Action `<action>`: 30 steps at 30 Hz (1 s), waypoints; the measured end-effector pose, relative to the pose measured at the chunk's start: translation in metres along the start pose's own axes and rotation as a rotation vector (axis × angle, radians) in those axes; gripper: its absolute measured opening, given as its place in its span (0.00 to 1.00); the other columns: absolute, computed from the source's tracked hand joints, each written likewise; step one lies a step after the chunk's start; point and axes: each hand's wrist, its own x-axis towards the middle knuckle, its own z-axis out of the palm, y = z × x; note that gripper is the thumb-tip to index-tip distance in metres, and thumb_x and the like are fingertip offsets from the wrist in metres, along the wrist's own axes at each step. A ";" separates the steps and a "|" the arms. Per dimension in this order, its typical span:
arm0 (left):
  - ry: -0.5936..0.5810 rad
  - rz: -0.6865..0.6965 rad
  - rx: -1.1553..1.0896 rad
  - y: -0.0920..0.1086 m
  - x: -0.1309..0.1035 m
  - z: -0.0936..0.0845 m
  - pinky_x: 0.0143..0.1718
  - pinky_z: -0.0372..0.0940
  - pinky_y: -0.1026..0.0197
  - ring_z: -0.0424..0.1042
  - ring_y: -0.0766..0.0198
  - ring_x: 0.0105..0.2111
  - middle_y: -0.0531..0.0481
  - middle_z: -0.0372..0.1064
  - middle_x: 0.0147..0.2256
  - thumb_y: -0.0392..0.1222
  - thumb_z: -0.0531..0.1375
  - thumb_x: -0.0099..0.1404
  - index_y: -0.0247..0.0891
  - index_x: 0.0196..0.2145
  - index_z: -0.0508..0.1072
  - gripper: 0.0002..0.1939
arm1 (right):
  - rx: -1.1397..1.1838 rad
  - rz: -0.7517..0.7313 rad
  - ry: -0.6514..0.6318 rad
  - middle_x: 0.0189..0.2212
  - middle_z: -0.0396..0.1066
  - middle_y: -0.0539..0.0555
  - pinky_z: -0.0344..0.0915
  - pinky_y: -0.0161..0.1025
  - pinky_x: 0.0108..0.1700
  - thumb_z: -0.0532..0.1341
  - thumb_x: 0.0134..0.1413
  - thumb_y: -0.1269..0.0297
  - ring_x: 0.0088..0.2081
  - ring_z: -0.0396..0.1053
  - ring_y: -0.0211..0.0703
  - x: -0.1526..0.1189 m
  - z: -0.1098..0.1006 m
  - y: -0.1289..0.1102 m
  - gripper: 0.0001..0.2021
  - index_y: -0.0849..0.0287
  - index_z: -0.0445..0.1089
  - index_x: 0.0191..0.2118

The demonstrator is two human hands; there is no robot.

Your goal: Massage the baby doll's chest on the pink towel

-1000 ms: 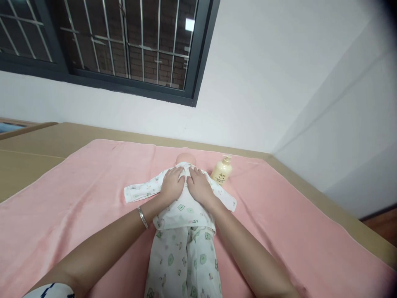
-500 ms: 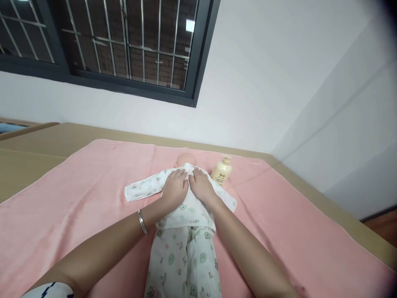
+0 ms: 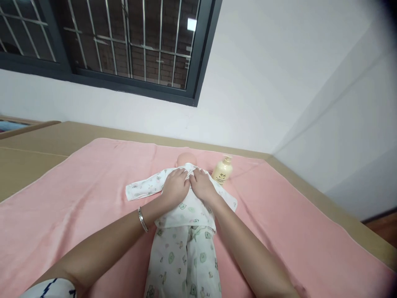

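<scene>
A doll (image 3: 186, 159) lies on a pink blanket (image 3: 102, 182), dressed in a white patterned top (image 3: 189, 215) and matching trousers (image 3: 182, 265). Only the rounded head shows beyond the collar. My left hand (image 3: 176, 188) rests flat on the left side of the chest, fingers pointing toward the collar. On the other side, my right hand (image 3: 203, 186) lies on the chest in the same way, with the two thumbs close together. Neither hand holds anything that I can see. Both sleeves are spread outward on the blanket.
A pale yellow pump bottle (image 3: 222, 170) is on the blanket just right of the doll's shoulder. Beyond the blanket runs a tan surface edge (image 3: 136, 137) against the white wall (image 3: 248, 82). A barred window (image 3: 130, 45) is above at the back left.
The view has shifted very slightly. Both hands remain on the doll's chest, with no clear change in their position.
</scene>
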 end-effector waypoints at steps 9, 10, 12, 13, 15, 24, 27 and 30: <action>-0.010 -0.065 -0.016 -0.017 0.008 0.006 0.65 0.54 0.47 0.62 0.51 0.62 0.38 0.65 0.61 0.40 0.46 0.71 0.32 0.57 0.67 0.22 | 0.008 -0.091 0.007 0.61 0.63 0.67 0.51 0.47 0.65 0.44 0.68 0.67 0.64 0.57 0.55 -0.015 0.003 -0.015 0.22 0.69 0.65 0.59; -0.002 -0.069 -0.022 -0.016 0.007 0.007 0.66 0.52 0.47 0.61 0.51 0.63 0.38 0.64 0.62 0.41 0.46 0.71 0.32 0.59 0.66 0.23 | 0.044 -0.073 0.027 0.61 0.63 0.66 0.52 0.47 0.64 0.44 0.68 0.66 0.64 0.57 0.54 -0.009 0.005 -0.009 0.21 0.67 0.66 0.58; 0.013 -0.075 -0.027 -0.014 0.004 0.010 0.67 0.49 0.45 0.59 0.51 0.64 0.39 0.62 0.63 0.42 0.45 0.72 0.32 0.60 0.65 0.24 | 0.088 -0.053 0.065 0.60 0.64 0.65 0.52 0.49 0.64 0.44 0.68 0.64 0.63 0.58 0.54 0.000 0.008 0.002 0.20 0.66 0.67 0.55; 0.017 -0.075 -0.027 -0.014 0.003 0.011 0.67 0.49 0.45 0.58 0.51 0.65 0.39 0.63 0.63 0.42 0.45 0.72 0.32 0.60 0.65 0.24 | 0.099 -0.045 0.077 0.59 0.65 0.64 0.51 0.50 0.64 0.45 0.68 0.63 0.62 0.58 0.55 0.003 0.010 0.006 0.20 0.66 0.67 0.54; 0.026 -0.069 -0.023 -0.013 0.002 0.012 0.67 0.49 0.44 0.59 0.51 0.64 0.39 0.64 0.62 0.42 0.45 0.72 0.33 0.60 0.65 0.23 | 0.113 -0.031 0.081 0.58 0.65 0.64 0.50 0.53 0.64 0.45 0.68 0.62 0.61 0.58 0.55 0.007 0.014 0.010 0.19 0.64 0.67 0.53; 0.037 -0.069 0.126 0.007 -0.010 0.004 0.61 0.56 0.44 0.60 0.45 0.62 0.33 0.65 0.59 0.40 0.48 0.70 0.29 0.58 0.65 0.23 | 0.071 -0.009 -0.017 0.68 0.50 0.67 0.43 0.56 0.68 0.45 0.68 0.60 0.70 0.43 0.58 0.011 0.016 0.015 0.28 0.70 0.52 0.67; 0.003 -0.068 0.100 0.002 -0.004 -0.001 0.61 0.57 0.44 0.62 0.44 0.61 0.33 0.65 0.59 0.41 0.48 0.70 0.29 0.58 0.66 0.23 | 0.013 0.006 -0.012 0.67 0.51 0.69 0.43 0.57 0.68 0.43 0.69 0.62 0.69 0.46 0.60 0.004 0.013 0.007 0.27 0.72 0.53 0.67; -0.034 -0.094 0.043 -0.009 0.006 -0.004 0.61 0.57 0.47 0.64 0.48 0.60 0.35 0.67 0.59 0.44 0.48 0.71 0.31 0.57 0.68 0.22 | -0.021 0.017 -0.037 0.67 0.51 0.71 0.45 0.57 0.67 0.43 0.69 0.63 0.69 0.47 0.61 -0.009 0.009 -0.008 0.27 0.75 0.53 0.67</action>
